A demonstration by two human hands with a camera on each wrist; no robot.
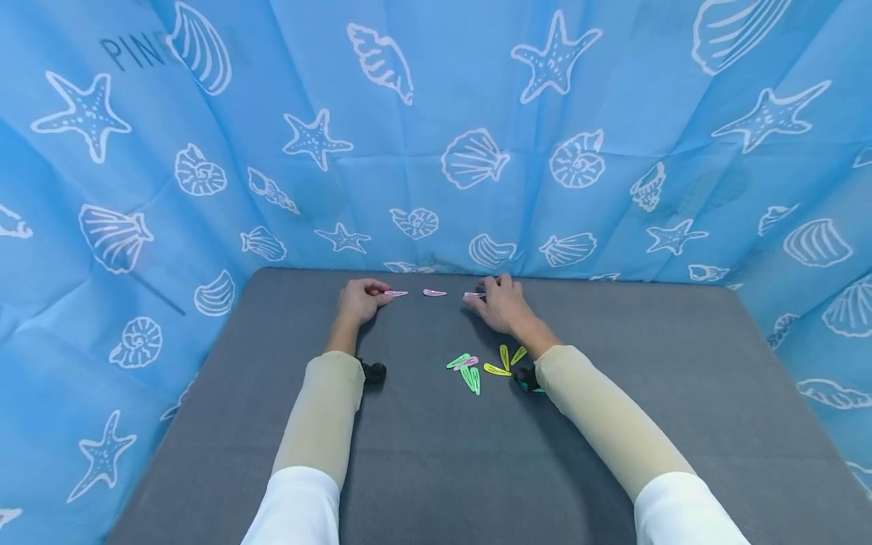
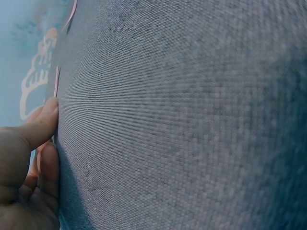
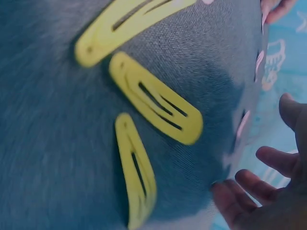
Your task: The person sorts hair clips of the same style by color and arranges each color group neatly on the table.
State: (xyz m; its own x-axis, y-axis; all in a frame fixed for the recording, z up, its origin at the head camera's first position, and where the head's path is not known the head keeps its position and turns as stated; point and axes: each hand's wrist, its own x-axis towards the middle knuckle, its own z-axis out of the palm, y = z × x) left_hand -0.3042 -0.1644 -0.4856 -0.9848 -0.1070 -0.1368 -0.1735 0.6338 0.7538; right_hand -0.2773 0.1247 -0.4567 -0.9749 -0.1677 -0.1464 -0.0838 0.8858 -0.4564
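Observation:
Three pink snap hair clips lie in a spaced row near the back edge of the grey table. The left clip [image 1: 397, 293] is pinched between the thumb and fingers of my left hand [image 1: 359, 300]; its pink edge [image 2: 56, 82] juts past the thumb in the left wrist view. Between the hands lies the middle clip [image 1: 434, 293], untouched. My right hand [image 1: 504, 304] is by the right clip [image 1: 471, 294]; the right wrist view shows its fingers spread and loose, apart from that clip [image 3: 242, 124].
Nearer me on the grey table [image 1: 422, 484] lie several green clips [image 1: 467, 378] with a pink clip [image 1: 470, 362] among them. Beside them are yellow clips [image 1: 497, 370], close to the right forearm. A blue shell-patterned curtain [image 1: 436, 189] stands along the back edge.

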